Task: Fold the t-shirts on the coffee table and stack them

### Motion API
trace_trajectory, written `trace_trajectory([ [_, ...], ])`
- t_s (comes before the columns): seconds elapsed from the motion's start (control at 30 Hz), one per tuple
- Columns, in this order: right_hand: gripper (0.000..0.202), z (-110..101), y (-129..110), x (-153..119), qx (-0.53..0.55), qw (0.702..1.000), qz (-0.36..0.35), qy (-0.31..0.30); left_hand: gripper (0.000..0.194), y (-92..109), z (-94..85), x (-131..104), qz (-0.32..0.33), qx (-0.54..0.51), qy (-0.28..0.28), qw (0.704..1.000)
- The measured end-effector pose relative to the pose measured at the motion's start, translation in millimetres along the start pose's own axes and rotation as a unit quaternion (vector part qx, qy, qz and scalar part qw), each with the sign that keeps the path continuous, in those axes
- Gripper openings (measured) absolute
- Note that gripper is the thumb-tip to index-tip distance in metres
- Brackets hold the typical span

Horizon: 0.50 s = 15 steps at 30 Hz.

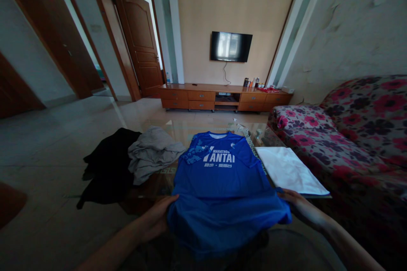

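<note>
A blue T-shirt (219,178) with white lettering lies front up on a glass table (162,178), its collar at the far end. Its lower part hangs over the near edge, between my two hands. My left hand (159,216) grips the shirt's left side, thumb on top of the cloth. On the other side, my right hand (294,203) pinches the fabric near the hem. A folded white cloth (291,169) lies flat to the right of the shirt. Left of it are a crumpled grey garment (154,152) and a black garment (111,165), which droops over the table edge.
A floral sofa (318,135) stands close along the right side. Beyond the table, a low wooden TV cabinet (203,97) carries bottles and small items, below a wall-mounted television (231,46). A brown door (138,38) stands ajar at the back left.
</note>
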State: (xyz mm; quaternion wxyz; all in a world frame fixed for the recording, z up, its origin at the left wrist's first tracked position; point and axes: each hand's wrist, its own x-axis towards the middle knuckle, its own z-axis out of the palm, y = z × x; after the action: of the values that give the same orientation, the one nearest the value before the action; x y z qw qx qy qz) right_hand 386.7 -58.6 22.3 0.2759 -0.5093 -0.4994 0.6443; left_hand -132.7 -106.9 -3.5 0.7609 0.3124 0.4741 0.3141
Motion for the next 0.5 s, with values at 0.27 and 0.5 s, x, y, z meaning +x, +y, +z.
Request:
trace_trajectory([
  [0.27, 0.077, -2, -13, -26, 0.105, 0.994, 0.02, 0.018, 0.063, 13, 16.8, -23, -0.018, -0.075, -0.05, 0.996],
  [0.5, 0.107, 15, -44, -55, 0.035, 0.998, -0.005, -0.049, 0.076, 17, 32.7, -43, 0.027, -0.069, -0.064, 0.995],
])
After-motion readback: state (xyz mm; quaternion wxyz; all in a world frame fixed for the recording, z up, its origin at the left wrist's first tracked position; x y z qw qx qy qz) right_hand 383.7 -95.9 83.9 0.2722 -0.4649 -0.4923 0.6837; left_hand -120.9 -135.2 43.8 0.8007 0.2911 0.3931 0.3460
